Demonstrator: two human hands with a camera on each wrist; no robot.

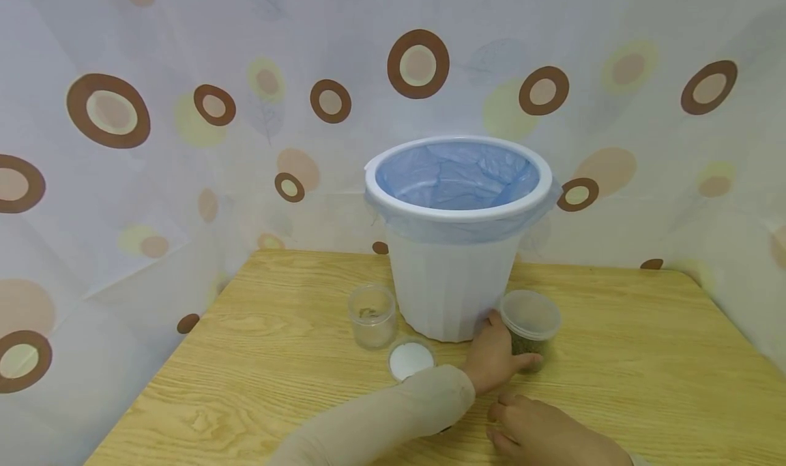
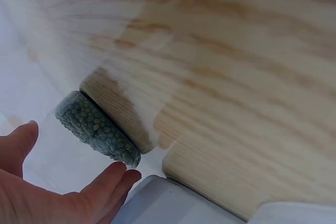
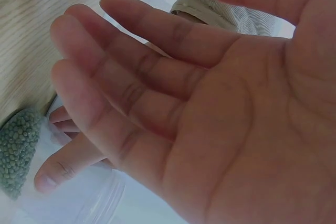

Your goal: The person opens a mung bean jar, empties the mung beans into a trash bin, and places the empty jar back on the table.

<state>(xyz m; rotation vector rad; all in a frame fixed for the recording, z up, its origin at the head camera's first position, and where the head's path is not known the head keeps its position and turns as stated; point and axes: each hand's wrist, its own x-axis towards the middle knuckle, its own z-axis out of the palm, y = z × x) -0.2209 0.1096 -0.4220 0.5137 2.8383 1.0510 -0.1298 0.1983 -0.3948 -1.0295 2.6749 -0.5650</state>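
Note:
A clear plastic jar (image 1: pixel 531 316) with a lid stands right of the white bin, small green beans (image 2: pixel 97 129) in its lower part. My left hand (image 1: pixel 494 357) reaches across to it, thumb in front and fingers on the bin side. In the left wrist view a gap shows between the spread thumb and fingers (image 2: pixel 105 187), which do not close round the jar. Nearer the table's front, my right hand (image 1: pixel 543 428) holds nothing. Its palm and loosely bent fingers (image 3: pixel 131 87) fill the right wrist view, partly hiding the left hand behind.
A white bin (image 1: pixel 451 282) lined with a blue bag stands at the back middle. Left of it is a clear tub (image 1: pixel 372 319) with a little brownish matter inside. A round white-topped item (image 1: pixel 411 361) lies in front, partly covered by the left sleeve (image 1: pixel 393 415).

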